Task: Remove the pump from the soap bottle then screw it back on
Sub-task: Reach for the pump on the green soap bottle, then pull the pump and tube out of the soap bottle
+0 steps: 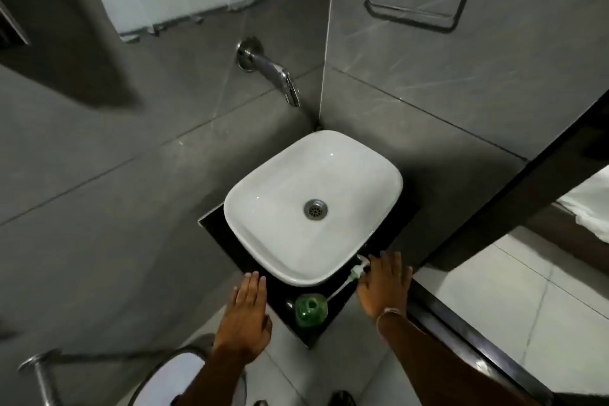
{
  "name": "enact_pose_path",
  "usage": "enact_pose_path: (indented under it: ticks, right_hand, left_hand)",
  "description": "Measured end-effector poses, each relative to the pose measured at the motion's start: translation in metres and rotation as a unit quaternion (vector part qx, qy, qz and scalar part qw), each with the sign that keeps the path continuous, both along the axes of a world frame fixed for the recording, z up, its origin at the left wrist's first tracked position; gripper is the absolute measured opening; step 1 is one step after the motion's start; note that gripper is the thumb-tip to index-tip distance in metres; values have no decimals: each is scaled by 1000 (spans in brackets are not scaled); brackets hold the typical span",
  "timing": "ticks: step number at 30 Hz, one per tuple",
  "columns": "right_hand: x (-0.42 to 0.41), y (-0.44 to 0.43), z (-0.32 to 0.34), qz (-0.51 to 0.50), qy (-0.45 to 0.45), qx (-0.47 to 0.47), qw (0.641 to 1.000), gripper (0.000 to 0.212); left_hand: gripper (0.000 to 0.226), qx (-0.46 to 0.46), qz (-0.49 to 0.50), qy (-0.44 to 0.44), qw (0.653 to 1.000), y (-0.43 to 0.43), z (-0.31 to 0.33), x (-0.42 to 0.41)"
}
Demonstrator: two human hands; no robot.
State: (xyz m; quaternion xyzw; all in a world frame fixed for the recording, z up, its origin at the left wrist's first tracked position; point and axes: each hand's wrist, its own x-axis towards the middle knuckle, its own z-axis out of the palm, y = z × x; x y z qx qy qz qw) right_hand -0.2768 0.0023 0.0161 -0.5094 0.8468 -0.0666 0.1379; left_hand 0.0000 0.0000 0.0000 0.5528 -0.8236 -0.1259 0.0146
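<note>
The right hand [384, 283], fingers spread and holding nothing, hovers just beside the white pump [357, 270], which lies on the black tabletop [339, 310] with its tube pointing toward the open green soap bottle [310, 307]. The left hand [248, 306] is flat and empty, left of the bottle. Removal looks done; next, lift the pump, feed the tube in, and screw it on.

Just one head cam, it looked steeply down from well above the white sink [263, 208], facing the corner wall behind it.
</note>
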Motion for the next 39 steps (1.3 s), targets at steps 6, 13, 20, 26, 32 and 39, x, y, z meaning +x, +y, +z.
enact_pose_path:
  ticks: [6,13,20,26,32,39]
  right_hand:
    - [0,-22,-17,-165,-109,135,971,53]
    - [0,-45,-33,-289,-222,131,922,75]
    - [2,-54,-28,-329,-301,105,889,70]
    - [1,-40,-11,-391,-349,67,849,64]
    - [19,22,31,-316,-416,-223,823,36]
    - [60,46,54,-182,-373,-263,871,47]
  left_hand:
    - [88,158,43,11,986,11,-29,-32]
    - [98,192,96,85,973,6,-36,-46]
    - [94,188,106,128,968,4,-38,-52]
    - [79,195,125,168,958,3,-43,-51]
    - [78,199,128,175,956,6,-44,-51]
    - [70,203,134,176,954,7,-35,-52]
